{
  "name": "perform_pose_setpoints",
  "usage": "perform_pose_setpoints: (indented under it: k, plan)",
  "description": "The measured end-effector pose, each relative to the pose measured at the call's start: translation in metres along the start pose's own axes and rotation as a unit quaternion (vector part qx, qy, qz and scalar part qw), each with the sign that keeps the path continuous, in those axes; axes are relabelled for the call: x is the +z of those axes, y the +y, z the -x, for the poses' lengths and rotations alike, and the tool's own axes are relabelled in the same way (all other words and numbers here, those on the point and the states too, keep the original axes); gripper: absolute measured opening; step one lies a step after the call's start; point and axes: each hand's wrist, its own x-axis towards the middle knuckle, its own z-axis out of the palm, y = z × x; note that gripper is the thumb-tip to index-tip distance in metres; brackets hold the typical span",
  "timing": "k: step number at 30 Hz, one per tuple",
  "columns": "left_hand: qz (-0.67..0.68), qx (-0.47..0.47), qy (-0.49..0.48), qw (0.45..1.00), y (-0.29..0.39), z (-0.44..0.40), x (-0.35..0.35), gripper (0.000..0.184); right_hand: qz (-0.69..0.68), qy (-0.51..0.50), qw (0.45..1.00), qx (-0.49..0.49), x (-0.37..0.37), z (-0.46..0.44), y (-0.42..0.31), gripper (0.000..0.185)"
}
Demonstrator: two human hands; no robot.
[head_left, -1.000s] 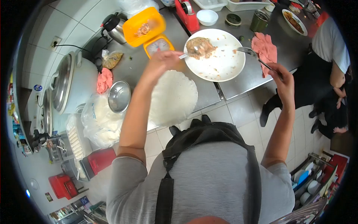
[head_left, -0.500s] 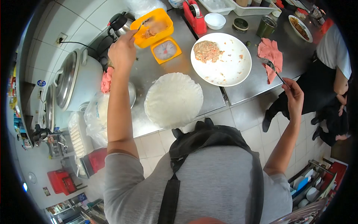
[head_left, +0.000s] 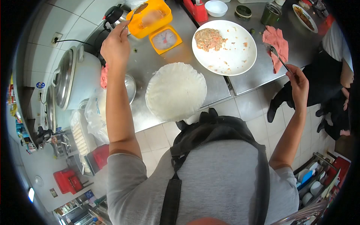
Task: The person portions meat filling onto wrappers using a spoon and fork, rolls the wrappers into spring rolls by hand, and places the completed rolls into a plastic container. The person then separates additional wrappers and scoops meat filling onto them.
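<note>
Left hand [head_left: 115, 47]: fingers clamped on a spoon [head_left: 132, 17] held over a yellow tub [head_left: 144, 31] of pinkish food, toward the worktop's [head_left: 215, 86] far edge. A yellow scale [head_left: 165, 39] sits just nearer. Next, a round dough-like sheet [head_left: 176, 92] reaches the near edge. Beside it, a white plate [head_left: 232, 56] carries minced mixture [head_left: 208, 39]. Right hand [head_left: 299, 84]: fingers clamped on a fork [head_left: 282, 62], its head over a pink cloth [head_left: 277, 37].

The left arm [head_left: 120, 108] reaches forward, the left hand [head_left: 115, 47] curled closed at its end. The right arm [head_left: 288, 137] angles outward, the right hand [head_left: 299, 84] closed in a pinch.
</note>
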Motion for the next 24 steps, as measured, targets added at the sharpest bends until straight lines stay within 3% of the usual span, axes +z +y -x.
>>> perform_pose_setpoints:
  k: [10, 14, 15, 16, 17, 19, 20, 24]
  plan:
    - [0.013, -0.013, -0.021, 1.000, 0.000, 0.007, 0.002, 0.027, 0.022, 0.012, 1.000, -0.016, 0.002, 0.002, 0.005, 0.022]
    - [0.008, -0.038, -0.028, 0.999, -0.002, 0.000, -0.003, 0.026, 0.031, -0.023, 0.999, -0.030, 0.025, -0.019, -0.032, 0.021]
    - [0.007, 0.002, -0.018, 1.000, -0.010, -0.006, 0.001, 0.026, 0.014, -0.040, 0.998, -0.038, 0.035, -0.030, -0.046, 0.021]
    - [0.004, 0.042, -0.011, 0.999, -0.016, -0.011, 0.005, 0.026, -0.006, -0.050, 0.996, -0.071, 0.048, -0.044, -0.055, 0.021]
    - [0.003, 0.037, -0.004, 0.999, -0.020, -0.018, 0.012, 0.026, 0.079, -0.029, 0.976, -0.202, 0.060, -0.065, -0.066, 0.022]
    - [-0.008, 0.062, -0.054, 0.997, -0.029, -0.037, 0.021, 0.026, 0.058, -0.041, 0.973, -0.222, 0.110, -0.088, -0.139, 0.024]
    - [-0.038, 0.060, -0.090, 0.993, -0.027, -0.043, 0.022, 0.026, 0.114, -0.050, 0.949, -0.288, 0.126, -0.104, -0.145, 0.024]
    - [-0.039, 0.056, -0.134, 0.989, -0.023, -0.049, 0.031, 0.026, 0.210, -0.032, 0.905, -0.368, 0.187, -0.141, -0.191, 0.020]
